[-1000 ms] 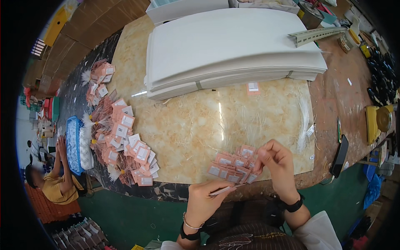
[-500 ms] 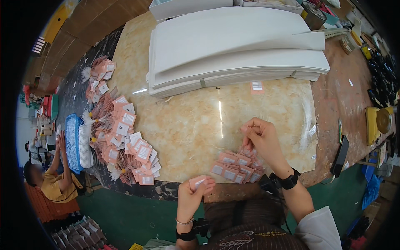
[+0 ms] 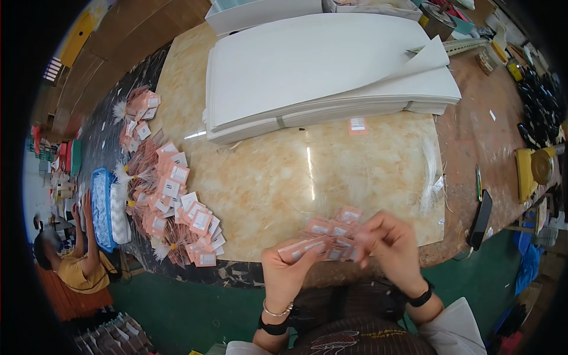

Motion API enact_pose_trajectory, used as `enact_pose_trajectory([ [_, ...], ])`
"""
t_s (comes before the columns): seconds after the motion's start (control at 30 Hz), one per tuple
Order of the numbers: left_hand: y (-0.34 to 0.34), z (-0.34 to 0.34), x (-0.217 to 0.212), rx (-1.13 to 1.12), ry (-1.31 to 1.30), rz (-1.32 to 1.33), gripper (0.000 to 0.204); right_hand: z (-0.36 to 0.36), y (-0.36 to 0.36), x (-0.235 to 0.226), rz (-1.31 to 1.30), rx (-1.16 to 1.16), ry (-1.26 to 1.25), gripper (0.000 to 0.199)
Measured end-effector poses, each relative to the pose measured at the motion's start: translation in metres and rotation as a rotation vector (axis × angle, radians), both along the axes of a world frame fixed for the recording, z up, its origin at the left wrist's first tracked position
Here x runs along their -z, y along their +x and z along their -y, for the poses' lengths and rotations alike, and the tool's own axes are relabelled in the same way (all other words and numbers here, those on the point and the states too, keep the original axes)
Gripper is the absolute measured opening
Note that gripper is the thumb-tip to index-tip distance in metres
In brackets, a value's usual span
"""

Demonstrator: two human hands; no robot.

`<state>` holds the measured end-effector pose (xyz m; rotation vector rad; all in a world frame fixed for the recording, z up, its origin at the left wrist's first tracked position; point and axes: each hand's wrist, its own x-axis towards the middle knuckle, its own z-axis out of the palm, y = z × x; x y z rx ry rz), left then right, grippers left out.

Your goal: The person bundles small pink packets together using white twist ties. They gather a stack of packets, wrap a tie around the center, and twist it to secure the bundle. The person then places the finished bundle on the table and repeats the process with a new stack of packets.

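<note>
My left hand is closed on a pink tag with a white label, gripped between thumb and fingers near the table's front edge. It may be more than one tag; the fingers hide part of it. Just to its right, my right hand hovers beside a pile of similar pink tags. Motion smears the right fingers, so I cannot tell whether anything is between them. Tied bunches of such tags with clear strings lie along the left of the table.
A tall stack of white sheets fills the table's far side, its right corner curled up. One pink tag lies before it. To the right are a black phone-like object and a yellow tape dispenser. Another person is at far left.
My left hand has moved right and up to the tag pile, still gripping pink tag material. My right hand has come down toward me, beside the pile. The view has shifted slightly.
</note>
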<state>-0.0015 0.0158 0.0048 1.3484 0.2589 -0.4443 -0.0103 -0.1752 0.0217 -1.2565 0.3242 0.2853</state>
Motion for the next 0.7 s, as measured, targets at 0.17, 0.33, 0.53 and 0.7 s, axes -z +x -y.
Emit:
enact_pose_trajectory([
  [0.17, -0.006, 0.018, -0.006, 0.001, 0.055, 0.080, 0.017, -0.020, -0.018, 0.003, -0.048, -0.068, 0.017, 0.010],
  [0.33, -0.011, 0.019, -0.008, -0.022, 0.072, 0.107, 0.019, -0.024, -0.019, 0.004, 0.009, -0.081, -0.063, 0.011],
  [0.53, -0.013, 0.021, -0.013, -0.063, 0.154, 0.151, 0.016, -0.024, -0.020, 0.002, 0.023, -0.067, -0.139, 0.010],
  [0.7, -0.017, 0.020, -0.011, -0.086, 0.263, 0.164, 0.014, -0.026, -0.020, 0.001, 0.055, -0.067, -0.201, 0.010],
])
